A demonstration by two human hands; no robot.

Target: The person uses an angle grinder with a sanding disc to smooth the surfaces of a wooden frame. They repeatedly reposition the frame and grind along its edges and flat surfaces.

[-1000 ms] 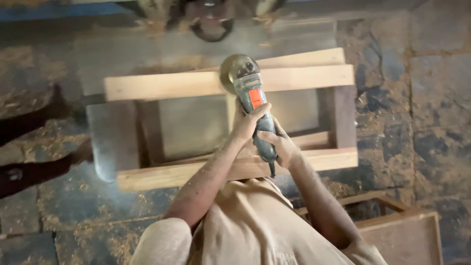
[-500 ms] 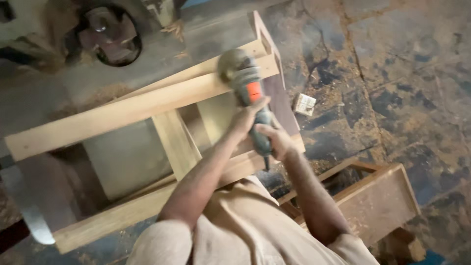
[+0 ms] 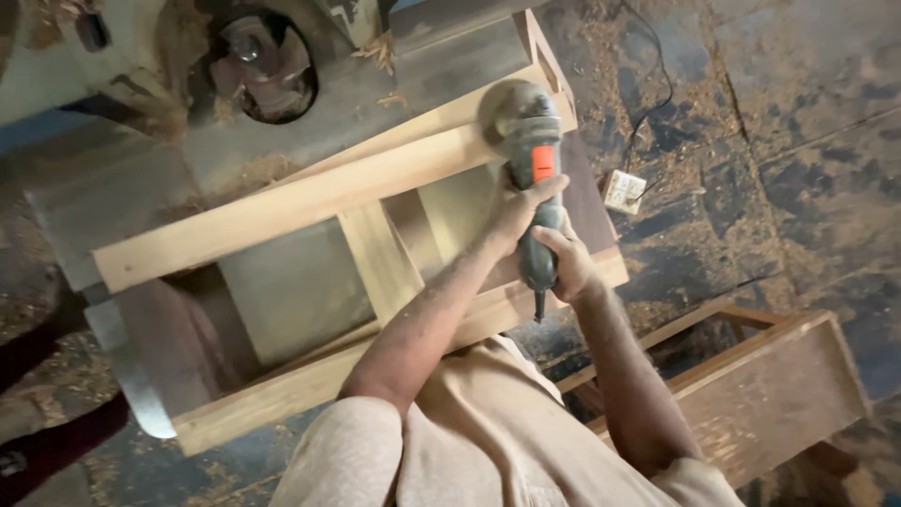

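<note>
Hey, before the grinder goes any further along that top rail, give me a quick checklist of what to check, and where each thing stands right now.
1. Both hands on the angle grinder: left hand near the front, right hand at the rear. Ok.
2. Disc flat on the top rail: cannot tell.
3. Wooden frame clamped to the bench: cannot tell.
4. Cord clear of the disc: it exits the rear, path hidden. Cannot tell.
5. Gloves: hands bare. Not ok.
6. Sawdust-covered floor: not ok.

Dim, warm indoor light, soft shadows, slight motion blur, murky edges.
</note>
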